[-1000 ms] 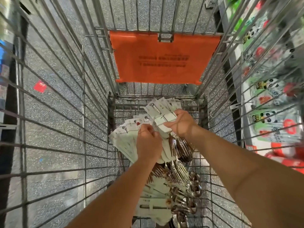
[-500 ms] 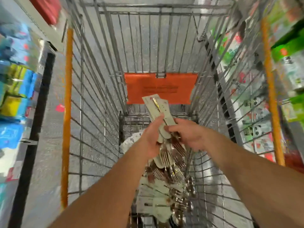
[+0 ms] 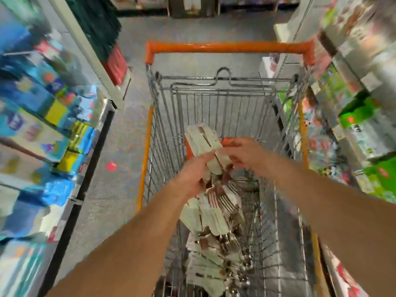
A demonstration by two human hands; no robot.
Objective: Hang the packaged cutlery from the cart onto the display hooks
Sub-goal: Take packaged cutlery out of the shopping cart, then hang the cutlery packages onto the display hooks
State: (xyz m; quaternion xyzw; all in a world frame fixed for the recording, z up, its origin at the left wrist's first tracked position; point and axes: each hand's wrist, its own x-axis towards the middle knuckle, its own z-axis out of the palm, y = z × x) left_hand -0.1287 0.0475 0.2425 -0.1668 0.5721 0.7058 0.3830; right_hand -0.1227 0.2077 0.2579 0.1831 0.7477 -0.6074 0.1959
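A bundle of carded cutlery packs [image 3: 204, 142], white cards with metal forks hanging below, is held up over the wire cart [image 3: 222, 80]. My left hand [image 3: 192, 174] grips the bundle from the left at its middle. On the right side, my right hand [image 3: 244, 155] pinches the same cards. More packaged cutlery [image 3: 212, 236] lies heaped in the cart basket beneath my forearms. No display hooks can be made out; the picture is blurred.
The cart has an orange rim [image 3: 227, 47] and an orange flap [image 3: 231, 139] behind the bundle. Shelves of blue and yellow boxes [image 3: 36, 116] line the left, green and white packs [image 3: 364, 116] the right. Grey speckled floor [image 3: 120, 146] runs between them.
My view has tilted upward, showing the cart's far end and the aisle. Both hands have lifted the bundle of packs higher out of the basket.
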